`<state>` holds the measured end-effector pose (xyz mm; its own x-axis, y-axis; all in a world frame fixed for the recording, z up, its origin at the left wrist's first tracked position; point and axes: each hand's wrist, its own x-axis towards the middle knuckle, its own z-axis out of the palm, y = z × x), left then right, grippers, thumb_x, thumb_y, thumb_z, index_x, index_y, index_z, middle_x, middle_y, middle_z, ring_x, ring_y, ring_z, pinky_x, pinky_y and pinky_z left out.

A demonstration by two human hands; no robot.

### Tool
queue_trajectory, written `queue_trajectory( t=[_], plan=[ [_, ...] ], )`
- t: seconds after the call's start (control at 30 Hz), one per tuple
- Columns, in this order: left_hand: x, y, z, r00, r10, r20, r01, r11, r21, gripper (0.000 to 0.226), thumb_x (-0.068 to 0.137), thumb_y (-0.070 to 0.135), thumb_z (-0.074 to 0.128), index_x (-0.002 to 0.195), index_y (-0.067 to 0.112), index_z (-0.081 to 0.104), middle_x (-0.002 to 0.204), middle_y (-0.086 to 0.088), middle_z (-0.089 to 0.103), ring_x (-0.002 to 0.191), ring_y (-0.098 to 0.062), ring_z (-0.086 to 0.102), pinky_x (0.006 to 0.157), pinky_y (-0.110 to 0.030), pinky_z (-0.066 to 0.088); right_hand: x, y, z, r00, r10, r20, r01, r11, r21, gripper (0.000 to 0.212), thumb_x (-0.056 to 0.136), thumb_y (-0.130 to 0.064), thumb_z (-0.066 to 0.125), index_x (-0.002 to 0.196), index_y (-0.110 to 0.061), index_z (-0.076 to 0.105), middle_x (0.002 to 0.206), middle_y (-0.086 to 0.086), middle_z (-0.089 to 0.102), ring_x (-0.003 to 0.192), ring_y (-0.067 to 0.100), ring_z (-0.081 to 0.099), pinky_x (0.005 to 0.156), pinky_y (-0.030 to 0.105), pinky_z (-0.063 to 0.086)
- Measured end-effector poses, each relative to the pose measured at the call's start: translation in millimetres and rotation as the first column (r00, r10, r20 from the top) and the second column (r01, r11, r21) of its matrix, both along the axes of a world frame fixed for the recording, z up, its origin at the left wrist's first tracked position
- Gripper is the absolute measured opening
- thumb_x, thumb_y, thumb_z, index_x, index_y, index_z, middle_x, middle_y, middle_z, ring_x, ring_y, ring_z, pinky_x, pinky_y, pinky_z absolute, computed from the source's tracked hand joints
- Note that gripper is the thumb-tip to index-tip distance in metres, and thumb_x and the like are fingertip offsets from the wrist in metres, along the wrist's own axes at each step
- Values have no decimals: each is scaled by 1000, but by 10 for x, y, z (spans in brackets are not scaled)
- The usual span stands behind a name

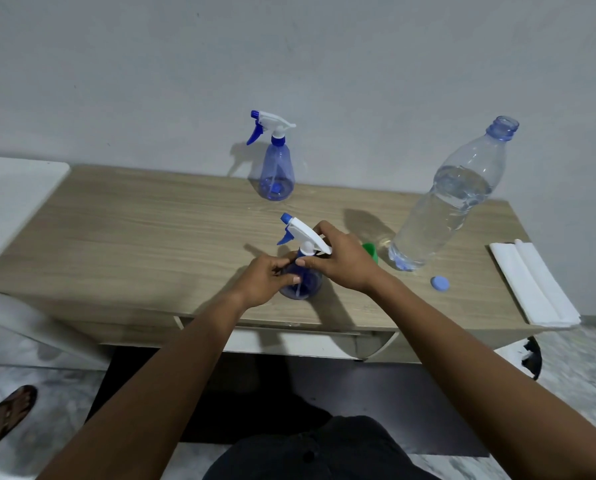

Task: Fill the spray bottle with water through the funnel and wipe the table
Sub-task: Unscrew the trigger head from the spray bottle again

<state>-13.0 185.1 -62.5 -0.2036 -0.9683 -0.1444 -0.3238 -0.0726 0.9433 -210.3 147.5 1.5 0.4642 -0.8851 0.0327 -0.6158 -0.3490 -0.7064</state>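
A blue spray bottle (303, 287) stands near the front middle of the wooden table (133, 230). My left hand (267, 280) grips its body. My right hand (345, 259) is closed around its neck, just under the white trigger head (301, 232). A green funnel (371, 252) is mostly hidden behind my right hand. To the right stands an uncapped clear water bottle (452, 202), a bit over half full, with its blue cap (440, 283) lying on the table beside it. Folded white paper towel (531, 284) lies at the table's right end.
A second blue spray bottle (275, 168) stands at the back of the table by the wall. A white surface (9, 199) adjoins the table on the left. A sandalled foot (7, 415) rests on the floor at lower left.
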Motion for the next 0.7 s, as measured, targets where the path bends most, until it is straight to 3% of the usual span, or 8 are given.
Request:
queue_trajectory(
  t=[0.1, 0.17, 0.23, 0.33, 0.43, 0.5, 0.57, 0.7],
  plan=[
    [-9, 3, -5, 1000, 5, -20, -5, 1000, 2, 25, 91, 5, 70, 115, 11, 74, 100, 10, 75, 105, -9, 68, 98, -29, 51, -23, -10, -16, 1000, 10, 10, -10, 1000, 15, 35, 82, -33, 83, 92, -20, 51, 75, -10, 60, 68, 9, 54, 60, 19, 39],
    [-9, -1, -8, 999, 0, -35, 0, 1000, -1, 26, 91, 3, 70, 116, 9, 73, 100, 9, 74, 104, -9, 67, 101, -31, 50, -45, -32, -39, 999, 26, 30, -26, 999, 28, 32, 83, -30, 82, 88, -19, 52, 75, -9, 60, 72, 16, 55, 67, 32, 45],
    [-12, 0, -2, 999, -10, -52, 10, 1000, -7, 28, 91, 0, 69, 119, 5, 70, 108, 8, 72, 110, -10, 65, 104, -30, 49, -74, -45, -49, 997, 59, 45, -60, 998, 29, 26, 83, -29, 80, 90, -17, 57, 79, -7, 63, 79, 22, 59, 75, 44, 50],
    [-14, 1, 8, 998, -17, -56, 16, 999, -28, 37, 91, -2, 68, 127, 3, 67, 126, -1, 70, 121, -13, 63, 107, -27, 47, -118, -60, -51, 992, 105, 70, -110, 991, 71, 19, 87, -25, 76, 102, -21, 67, 89, -7, 69, 88, 19, 66, 84, 47, 55],
    [-7, 3, 4, 999, -21, -44, 20, 999, -38, 35, 91, -2, 68, 126, 3, 68, 123, -2, 70, 120, -15, 64, 106, -26, 48, -120, -49, -20, 988, 127, 89, -136, 986, 92, 31, 86, -24, 77, 115, -23, 68, 100, -7, 72, 97, 17, 69, 89, 43, 56],
    [-4, 2, 2, 999, -18, -28, 17, 999, -34, 32, 90, -3, 68, 122, 3, 70, 115, -2, 72, 114, -13, 66, 103, -26, 50, -100, -39, -15, 989, 102, 107, -112, 989, 97, 40, 81, -26, 83, 117, -22, 65, 98, -9, 71, 94, 7, 67, 83, 28, 54],
    [-4, 4, 2, 1000, -8, -10, 8, 1000, -22, 29, 90, -1, 69, 119, 5, 71, 106, 1, 74, 103, -6, 66, 98, -24, 50, -55, -15, 21, 995, 52, 86, -59, 995, 76, 40, 79, -27, 86, 109, -19, 62, 89, -14, 67, 80, -7, 62, 70, 9, 44],
    [7, 3, -6, 1000, -6, 12, 6, 1000, -1, 28, 91, 1, 70, 119, 2, 70, 98, 20, 73, 96, 5, 64, 93, -19, 47, -16, -25, 12, 999, 18, 46, -19, 999, 37, 32, 80, -27, 85, 84, -24, 53, 73, -15, 59, 66, -6, 56, 59, 11, 38]
  ],
)
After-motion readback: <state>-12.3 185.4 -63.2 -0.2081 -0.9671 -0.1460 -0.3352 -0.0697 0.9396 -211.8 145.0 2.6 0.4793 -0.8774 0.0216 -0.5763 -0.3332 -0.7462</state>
